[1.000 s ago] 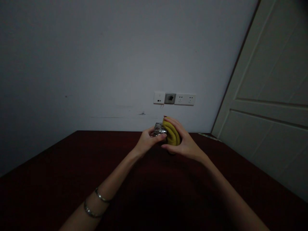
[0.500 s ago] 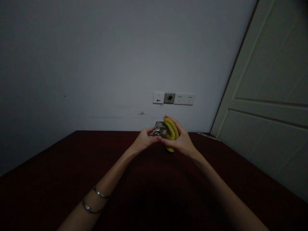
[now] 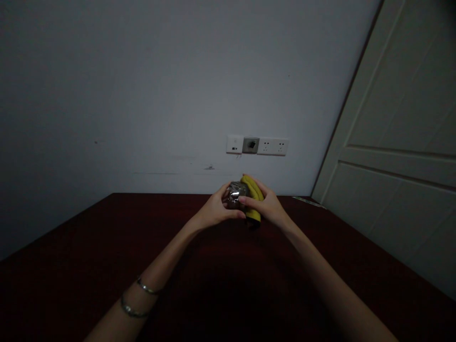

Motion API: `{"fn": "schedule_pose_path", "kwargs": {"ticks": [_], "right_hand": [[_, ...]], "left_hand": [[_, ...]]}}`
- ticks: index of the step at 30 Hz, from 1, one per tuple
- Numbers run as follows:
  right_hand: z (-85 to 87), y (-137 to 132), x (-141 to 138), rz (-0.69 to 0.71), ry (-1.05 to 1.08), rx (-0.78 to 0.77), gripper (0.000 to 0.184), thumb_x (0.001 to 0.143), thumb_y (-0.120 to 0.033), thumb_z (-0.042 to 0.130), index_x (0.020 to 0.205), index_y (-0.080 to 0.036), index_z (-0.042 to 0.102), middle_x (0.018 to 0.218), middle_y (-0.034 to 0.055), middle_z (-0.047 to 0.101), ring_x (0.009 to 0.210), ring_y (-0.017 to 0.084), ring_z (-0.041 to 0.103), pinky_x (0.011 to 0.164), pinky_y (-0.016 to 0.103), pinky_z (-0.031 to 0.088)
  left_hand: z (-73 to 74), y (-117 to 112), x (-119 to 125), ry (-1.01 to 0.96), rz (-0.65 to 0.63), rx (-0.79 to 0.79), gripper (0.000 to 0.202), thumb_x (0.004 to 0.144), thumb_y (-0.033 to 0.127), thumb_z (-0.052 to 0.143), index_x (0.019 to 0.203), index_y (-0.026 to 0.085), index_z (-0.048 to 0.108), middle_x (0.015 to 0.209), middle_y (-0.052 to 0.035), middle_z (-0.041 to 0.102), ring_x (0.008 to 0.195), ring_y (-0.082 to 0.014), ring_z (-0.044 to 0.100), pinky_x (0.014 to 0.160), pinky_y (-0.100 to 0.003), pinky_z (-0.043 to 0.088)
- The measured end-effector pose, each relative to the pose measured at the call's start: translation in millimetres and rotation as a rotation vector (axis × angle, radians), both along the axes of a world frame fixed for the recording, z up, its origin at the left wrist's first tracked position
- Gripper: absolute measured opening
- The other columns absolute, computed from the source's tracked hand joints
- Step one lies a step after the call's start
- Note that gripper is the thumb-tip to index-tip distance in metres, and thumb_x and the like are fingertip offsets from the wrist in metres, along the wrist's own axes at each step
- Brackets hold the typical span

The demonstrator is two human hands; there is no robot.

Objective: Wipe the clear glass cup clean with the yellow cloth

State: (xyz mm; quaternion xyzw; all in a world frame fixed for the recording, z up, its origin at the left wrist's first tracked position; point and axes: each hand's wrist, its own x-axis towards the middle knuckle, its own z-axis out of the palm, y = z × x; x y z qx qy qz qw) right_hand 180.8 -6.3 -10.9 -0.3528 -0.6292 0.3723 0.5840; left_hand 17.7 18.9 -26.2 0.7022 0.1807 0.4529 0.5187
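A small bunch of yellow bananas is held above the far part of the dark red table. Its stem end is covered by a shiny, crinkled wrap, foil or film. My right hand is curled round the bananas from the right. My left hand has its fingers closed on the wrapped end from the left. Both hands touch each other at the fruit. Two thin bracelets circle my left wrist.
A pale wall rises behind the table, with a row of sockets just above the hands. A cream door stands at the right. A thin light strip lies at the table's far right edge. The room is dim.
The bananas have turned and dropped slightly in my right hand. My left hand has slid up and closed more fully over the shiny wrapped end.
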Motion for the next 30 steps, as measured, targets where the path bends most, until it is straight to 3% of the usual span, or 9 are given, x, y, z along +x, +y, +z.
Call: {"fn": "schedule_pose_path", "kwargs": {"ticks": [5,10,13,16,19,22,24,26,30], "right_hand": [[0.3,-1.6,-1.1,0.011,-0.024,-0.008,0.074,0.057,-0.034,0.077,0.125,-0.020,0.053,0.124,0.0096,0.060,0.110,0.026,0.058,0.094,0.040,0.047],[1.1,-0.2,4.1,0.083,-0.050,-0.042,0.076,0.059,-0.034,0.077,0.129,-0.023,0.049,0.126,0.0076,0.059,0.113,0.027,0.057,0.097,0.041,0.045],[1.0,1.0,5.2,0.116,-0.038,-0.038,0.064,0.068,-0.039,0.070,0.127,-0.025,0.051,0.131,0.0050,0.056,0.118,0.026,0.053,0.101,0.042,0.041],[-0.6,-2.2,-0.9,0.032,-0.071,0.099,0.050,0.078,-0.043,0.060,0.125,-0.025,0.055,0.132,0.0047,0.054,0.124,0.025,0.048,0.107,0.044,0.033],[-3.0,-9.3,-9.5,-0.125,-0.201,0.346,0.041,0.083,-0.038,0.057,0.122,-0.027,0.057,0.138,0.0039,0.048,0.130,0.022,0.040,0.111,0.043,0.026],[-4.6,-13.1,-12.2,-0.166,-0.295,0.540,0.035,0.085,-0.032,0.056,0.119,-0.029,0.059,0.142,0.0033,0.043,0.129,0.019,0.042,0.110,0.042,0.029],[-5.1,-10.8,-10.5,-0.163,-0.275,0.586,0.031,0.086,-0.030,0.054,0.116,-0.029,0.061,0.139,0.0034,0.048,0.126,0.019,0.045,0.109,0.041,0.032],[-5.3,-5.6,-8.6,-0.167,-0.183,0.551,0.028,0.087,-0.032,0.053,0.112,-0.028,0.064,0.132,0.0041,0.055,0.123,0.019,0.049,0.107,0.041,0.034],[-3.8,2.2,-9.0,-0.161,0.040,0.338,0.028,0.086,-0.039,0.053,0.105,-0.025,0.068,0.116,0.0044,0.066,0.110,0.021,0.059,0.100,0.041,0.043]], "left_hand": [[2.7,-3.9,1.7,0.015,0.058,-0.001,0.069,0.050,0.023,0.084,0.110,0.014,0.050,0.112,-0.0133,0.061,0.103,-0.0274,0.060,0.090,-0.043,0.047],[-0.9,0.4,-0.3,0.035,0.163,0.056,0.075,0.047,0.023,0.085,0.112,0.013,0.049,0.114,-0.0145,0.060,0.106,-0.0280,0.058,0.092,-0.044,0.045],[-7.5,8.0,-2.6,0.061,0.270,0.148,0.077,0.046,0.025,0.085,0.114,0.015,0.050,0.118,-0.0136,0.058,0.111,-0.0279,0.055,0.097,-0.045,0.042],[-13.3,13.2,-3.8,0.065,0.302,0.190,0.078,0.048,0.026,0.085,0.117,0.017,0.049,0.118,-0.0124,0.058,0.111,-0.0276,0.055,0.098,-0.045,0.042],[-16.4,14.0,-2.9,0.028,0.250,0.193,0.081,0.049,0.026,0.085,0.119,0.017,0.046,0.121,-0.0134,0.057,0.112,-0.0273,0.055,0.097,-0.044,0.043],[-17.1,11.7,-1.0,-0.036,0.165,0.223,0.083,0.051,0.027,0.084,0.122,0.019,0.043,0.126,-0.0141,0.054,0.114,-0.0269,0.055,0.097,-0.043,0.044],[-15.8,8.3,-0.1,-0.020,0.174,0.286,0.085,0.050,0.029,0.084,0.124,0.019,0.043,0.128,-0.0139,0.052,0.117,-0.0274,0.052,0.100,-0.043,0.042],[-13.0,3.3,0.4,0.047,0.235,0.365,0.088,0.048,0.030,0.085,0.124,0.019,0.044,0.129,-0.0133,0.052,0.119,-0.0282,0.050,0.102,-0.043,0.039],[-5.8,-6.8,0.8,0.132,0.272,0.449,0.092,0.046,0.033,0.086,0.127,0.019,0.043,0.125,-0.0122,0.055,0.116,-0.0278,0.053,0.101,-0.043,0.041]]}}
